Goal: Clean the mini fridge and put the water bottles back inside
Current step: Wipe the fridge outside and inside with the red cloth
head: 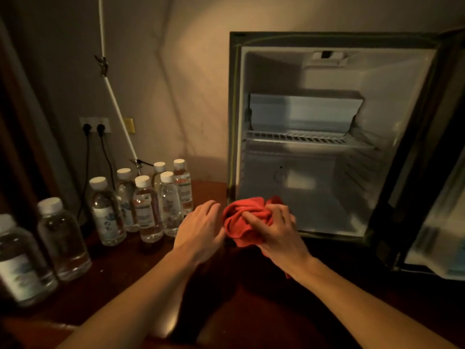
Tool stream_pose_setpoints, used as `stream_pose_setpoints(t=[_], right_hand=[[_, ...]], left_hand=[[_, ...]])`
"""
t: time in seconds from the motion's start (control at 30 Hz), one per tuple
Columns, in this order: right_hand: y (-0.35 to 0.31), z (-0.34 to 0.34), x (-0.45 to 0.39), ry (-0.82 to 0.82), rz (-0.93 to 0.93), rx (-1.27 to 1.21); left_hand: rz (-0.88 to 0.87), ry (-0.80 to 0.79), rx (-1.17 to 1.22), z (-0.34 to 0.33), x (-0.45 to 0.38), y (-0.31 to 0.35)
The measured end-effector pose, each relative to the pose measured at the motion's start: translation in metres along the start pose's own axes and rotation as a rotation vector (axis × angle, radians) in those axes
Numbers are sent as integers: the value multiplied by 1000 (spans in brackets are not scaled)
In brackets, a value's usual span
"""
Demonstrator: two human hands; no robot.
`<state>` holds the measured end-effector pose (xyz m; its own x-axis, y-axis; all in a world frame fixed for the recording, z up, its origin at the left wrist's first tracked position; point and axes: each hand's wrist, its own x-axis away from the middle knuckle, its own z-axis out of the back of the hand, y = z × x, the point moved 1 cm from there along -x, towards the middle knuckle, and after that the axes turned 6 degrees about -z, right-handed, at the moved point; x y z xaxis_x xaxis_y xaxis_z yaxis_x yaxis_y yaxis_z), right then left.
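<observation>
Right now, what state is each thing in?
mini fridge: open, nothing visible inside
fridge door: swung open to the right
red cloth: bunched, gripped by right hand
left hand: open, beside the cloth
water bottles: capped, upright, outside on the table
wall plugs: both plugged in

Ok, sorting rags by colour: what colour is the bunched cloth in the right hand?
Red; the bunched cloth, gripped by the right hand, shows best in the head view.
</observation>
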<state>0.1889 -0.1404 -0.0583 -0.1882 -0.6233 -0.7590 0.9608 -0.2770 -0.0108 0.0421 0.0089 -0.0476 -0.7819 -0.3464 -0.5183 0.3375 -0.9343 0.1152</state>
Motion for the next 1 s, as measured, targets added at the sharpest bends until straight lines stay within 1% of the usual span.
stream_pose_setpoints(t=[0.07, 0.13, 0.23, 0.33, 0.43, 0.57, 0.63, 0.73, 0.8, 0.87, 0.93, 1.0], right_hand=[[-15, -19, -12, 20, 140, 118], [-22, -37, -24, 5, 222, 260], [-20, -61, -28, -91, 312, 430], [-18, -78, -20, -219, 329, 451], [-13, -82, -26, -239, 346, 469], [-11, -75, -48, -312, 453, 528], [-14, -67, -61, -291, 451, 543], [-20, -49, -79, -165, 389, 532], [-23, -38, -89, -127, 331, 513], [-27, -32, -96, -126, 260, 492], [-31, -31, -97, -172, 200, 484], [-33, -34, -91, -226, 183, 502]], left_hand=[[-10, 18, 3, -3, 1, -9], [3, 31, 9, -7, 0, -18], [13, 46, 47, -17, -1, -26], [-11, 59, 98, -28, -4, -28], [-27, 51, 124, -35, -6, -31], [-7, 68, 161, -37, -5, -38], [-27, 94, 150, -35, -4, -41], [-64, 131, 111, -26, 0, -47], [-97, 126, 73, -20, 2, -49], [-100, 124, 62, -15, 1, -50], [-81, 134, 74, -11, -2, -50], [-77, 158, 79, -8, -4, -48]])
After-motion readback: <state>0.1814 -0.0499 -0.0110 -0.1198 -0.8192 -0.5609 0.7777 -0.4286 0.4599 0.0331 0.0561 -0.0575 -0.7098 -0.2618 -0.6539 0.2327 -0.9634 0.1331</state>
